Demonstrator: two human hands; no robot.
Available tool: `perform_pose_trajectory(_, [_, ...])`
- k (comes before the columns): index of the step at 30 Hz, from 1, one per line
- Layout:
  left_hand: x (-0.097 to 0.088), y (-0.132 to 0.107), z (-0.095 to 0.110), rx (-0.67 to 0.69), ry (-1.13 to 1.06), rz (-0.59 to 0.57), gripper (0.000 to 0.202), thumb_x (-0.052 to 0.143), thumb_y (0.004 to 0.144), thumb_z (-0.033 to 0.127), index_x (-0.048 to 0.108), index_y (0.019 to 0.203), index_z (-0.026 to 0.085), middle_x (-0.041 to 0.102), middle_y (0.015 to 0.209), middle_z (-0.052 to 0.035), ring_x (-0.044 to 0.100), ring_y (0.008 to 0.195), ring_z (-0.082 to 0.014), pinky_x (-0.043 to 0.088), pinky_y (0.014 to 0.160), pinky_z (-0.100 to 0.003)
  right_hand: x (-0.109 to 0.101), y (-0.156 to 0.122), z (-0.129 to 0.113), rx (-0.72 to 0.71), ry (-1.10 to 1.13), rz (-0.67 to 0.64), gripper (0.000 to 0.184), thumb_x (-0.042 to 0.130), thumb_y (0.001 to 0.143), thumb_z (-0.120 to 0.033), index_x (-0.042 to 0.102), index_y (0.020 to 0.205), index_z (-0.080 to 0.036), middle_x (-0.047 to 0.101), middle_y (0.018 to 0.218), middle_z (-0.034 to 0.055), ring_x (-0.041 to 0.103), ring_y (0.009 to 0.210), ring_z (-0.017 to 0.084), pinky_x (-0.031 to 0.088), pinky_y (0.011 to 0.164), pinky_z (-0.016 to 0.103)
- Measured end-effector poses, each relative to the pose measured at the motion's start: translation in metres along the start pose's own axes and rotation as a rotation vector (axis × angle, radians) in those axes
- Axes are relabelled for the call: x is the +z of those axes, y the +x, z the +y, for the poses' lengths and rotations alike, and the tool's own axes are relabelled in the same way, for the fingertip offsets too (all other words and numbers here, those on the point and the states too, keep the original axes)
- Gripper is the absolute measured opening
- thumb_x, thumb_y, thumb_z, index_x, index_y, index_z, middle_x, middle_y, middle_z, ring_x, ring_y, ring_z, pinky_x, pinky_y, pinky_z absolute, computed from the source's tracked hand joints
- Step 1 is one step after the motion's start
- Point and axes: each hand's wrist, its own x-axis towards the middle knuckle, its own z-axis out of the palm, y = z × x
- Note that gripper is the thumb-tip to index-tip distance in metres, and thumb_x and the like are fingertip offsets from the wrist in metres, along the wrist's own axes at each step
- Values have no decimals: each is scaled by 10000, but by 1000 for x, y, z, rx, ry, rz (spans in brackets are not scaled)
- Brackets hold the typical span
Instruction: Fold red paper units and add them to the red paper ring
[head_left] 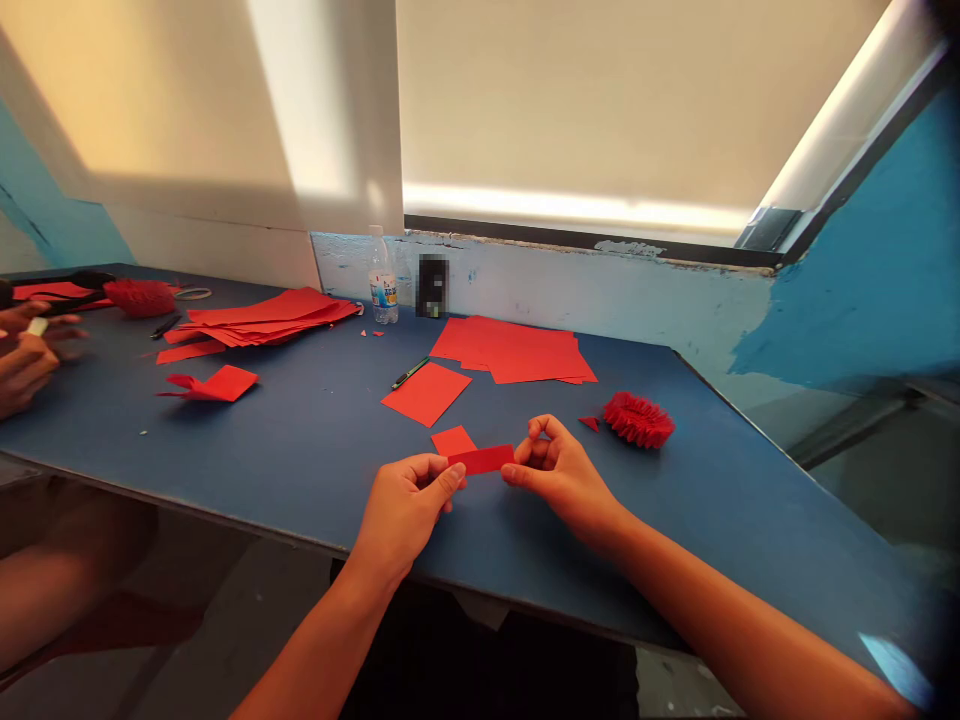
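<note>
A narrow folded strip of red paper (481, 460) is stretched between my two hands, above the front part of the blue table. My left hand (405, 505) pinches its left end between thumb and fingers. At the other end, my right hand (559, 470) grips the strip with thumb and forefinger. Just behind the strip lies a small red paper piece (454, 439), partly covered by it. Farther back is a red paper square (427, 394) with a dark green pen (410, 372) along its upper edge. A pleated red paper piece (640, 420) rests to the right of my right hand.
Red sheets (525, 350) lie near the wall, and a bigger stack (262, 318) lies at left. A plastic bottle (383, 280) stands by the wall. At far left, another person's hands (30, 360) hold something small and pale. The table (750, 520) narrows away toward the right.
</note>
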Motion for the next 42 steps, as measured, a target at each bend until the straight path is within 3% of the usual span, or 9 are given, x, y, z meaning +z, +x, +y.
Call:
perform_pose_trajectory(8, [1,2,0,-3,-74,6,318,608,784,458,620,703,151,514,564,26,433,530,-92,344,525,-207,-6,6,5,-50,104,83,434,781,697,-283,393,884,-228,603,725,-38,581,682,139,444,666,262])
perform_pose_trajectory(13, [-4,13,29,-2,-16,-109,291,595,798,421,585,694,150,554,578,10,467,536,-98,381,540,-218,-6,10,0,-29,213,22,399,725,767,-373,492,1053,-218,635,919,31,628,803,168,485,799,334])
perform_pose_trajectory(19, [7,95,56,95,75,-315,235,597,779,387,593,731,157,607,637,-7,552,552,-117,435,532,-238,-18,62,-1,-117,14,131,204,728,713,-284,636,838,-151,649,719,24,610,666,163,490,680,311])
perform_pose_trajectory(22, [24,148,49,125,52,-411,226,602,768,349,568,671,148,600,604,-8,561,529,-114,434,514,-237,-29,99,9,-106,120,179,200,740,641,-214,653,804,-136,652,742,34,614,698,171,498,685,307])
perform_pose_trajectory(24, [34,176,40,128,19,-339,217,591,768,324,555,653,143,583,572,-4,545,501,-108,416,486,-229,-34,117,17,-69,241,171,272,754,607,-208,663,851,-132,661,827,51,623,724,175,504,708,310])
perform_pose_trajectory(28, [46,208,17,163,-47,-374,216,601,772,309,545,654,137,586,588,-4,550,517,-103,430,506,-221,-41,134,35,-72,231,316,281,713,738,-373,669,844,-117,661,783,67,621,688,169,508,674,297])
perform_pose_trajectory(33, [47,214,-7,153,-120,-526,214,611,799,341,600,819,129,618,715,-12,592,582,-118,465,518,-225,-45,129,41,-44,78,358,276,655,824,-400,686,890,-134,676,804,68,621,690,169,504,615,263])
perform_pose_trajectory(37, [44,212,-4,91,-56,-569,255,585,831,371,634,788,125,614,654,-5,563,548,-97,451,509,-200,-45,124,32,48,27,268,230,644,844,-365,693,901,-147,685,777,54,617,671,156,500,619,245])
perform_pose_trajectory(42, [41,210,3,2,6,-568,269,589,826,374,660,751,126,630,629,-11,556,532,-94,437,497,-188,-46,119,28,115,-7,295,253,609,878,-393,675,875,-148,694,772,54,643,686,161,509,671,256])
